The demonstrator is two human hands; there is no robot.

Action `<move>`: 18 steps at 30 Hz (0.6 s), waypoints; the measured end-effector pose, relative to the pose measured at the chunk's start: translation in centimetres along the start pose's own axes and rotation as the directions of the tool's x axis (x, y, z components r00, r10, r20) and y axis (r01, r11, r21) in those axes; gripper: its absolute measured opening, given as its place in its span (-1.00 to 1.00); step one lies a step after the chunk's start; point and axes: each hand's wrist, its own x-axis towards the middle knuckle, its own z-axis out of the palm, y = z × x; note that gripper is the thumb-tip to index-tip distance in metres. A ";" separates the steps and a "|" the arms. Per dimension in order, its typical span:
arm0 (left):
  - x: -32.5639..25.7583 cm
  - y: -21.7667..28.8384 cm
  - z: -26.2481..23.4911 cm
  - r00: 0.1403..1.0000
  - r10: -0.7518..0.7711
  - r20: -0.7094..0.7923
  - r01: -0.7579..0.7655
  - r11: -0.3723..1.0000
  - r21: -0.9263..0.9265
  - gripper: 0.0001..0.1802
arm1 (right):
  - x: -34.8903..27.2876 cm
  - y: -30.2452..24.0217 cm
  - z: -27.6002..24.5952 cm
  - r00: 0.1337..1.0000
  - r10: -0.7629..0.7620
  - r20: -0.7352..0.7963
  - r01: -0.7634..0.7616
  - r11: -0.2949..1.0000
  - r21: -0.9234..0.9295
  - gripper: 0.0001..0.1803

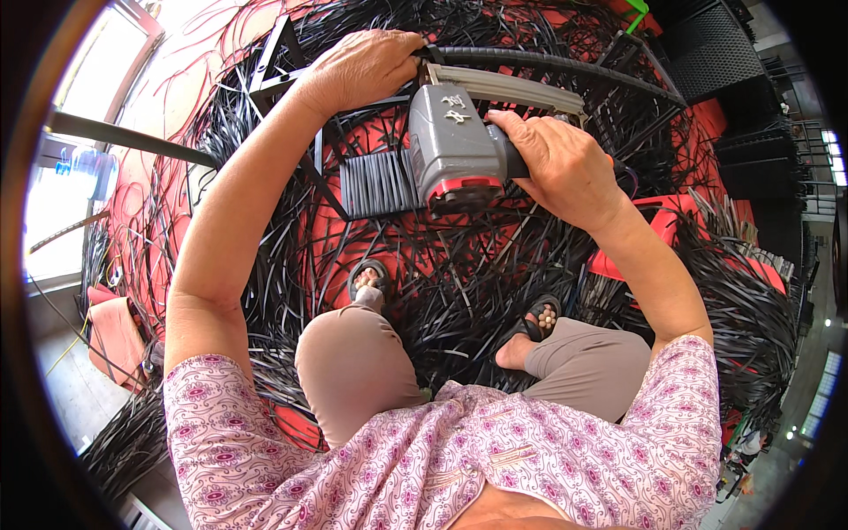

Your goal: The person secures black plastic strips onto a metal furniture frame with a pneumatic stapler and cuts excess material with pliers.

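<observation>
My right hand [565, 163] is wrapped round the handle of a grey nail gun [450, 137] with a black and red end cap. The gun's pale magazine [508, 87] reaches off to the right, and its nose is up against the far rail of a black frame [530, 57]. Beside that nose, my left hand [367, 71] has its fingers closed over the same rail; the fingertips are partly hidden. A panel wound with grey-black strips [380, 185] fills part of the frame on the near side. Black strips partly cover the frame's lower parts.
Loose black plastic strips [424, 283] lie in tangles over the red floor covering [336, 243] and around my sandalled feet. A red plastic piece [649, 234] sits at the right beside a heap of strips [742, 309]. Dark woven panels [707, 71] are stacked at far right.
</observation>
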 end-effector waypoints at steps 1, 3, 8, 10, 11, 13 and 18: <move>-0.1 0.0 0.2 0.999 0.007 -0.032 -0.007 1.000 -0.010 -0.66 | 0.0 0.0 0.0 1.000 -0.004 -0.009 0.004 1.000 -0.009 -0.24; -0.3 0.0 0.3 0.997 0.022 -0.076 -0.024 1.000 -0.016 -0.64 | 0.2 -0.1 0.1 1.000 -0.012 -0.027 0.011 1.000 -0.026 -0.33; -0.3 0.3 0.0 1.000 0.005 -0.031 -0.006 1.000 -0.011 -0.59 | 0.2 -0.2 0.9 0.998 0.001 -0.058 -0.007 0.994 -0.106 -0.55; -0.3 0.1 0.1 0.998 0.016 -0.053 -0.017 1.000 -0.018 -0.60 | 0.1 -0.2 0.9 0.998 0.014 -0.063 -0.020 0.994 -0.103 -0.58; -0.4 0.0 0.1 0.998 0.021 -0.064 -0.023 0.999 -0.022 -0.60 | 0.1 -0.3 1.0 0.998 0.024 -0.056 -0.030 0.994 -0.104 -0.59; -0.4 0.0 0.1 0.998 0.013 -0.058 -0.015 0.999 -0.045 -0.62 | -0.1 -0.2 1.1 0.998 0.029 -0.058 -0.034 0.995 -0.094 -0.57; -0.8 -3.1 1.1 0.876 0.445 -0.185 -0.429 0.895 0.122 -0.66 | -0.4 -0.6 -1.4 0.995 0.076 -0.058 -0.071 0.995 0.071 -0.40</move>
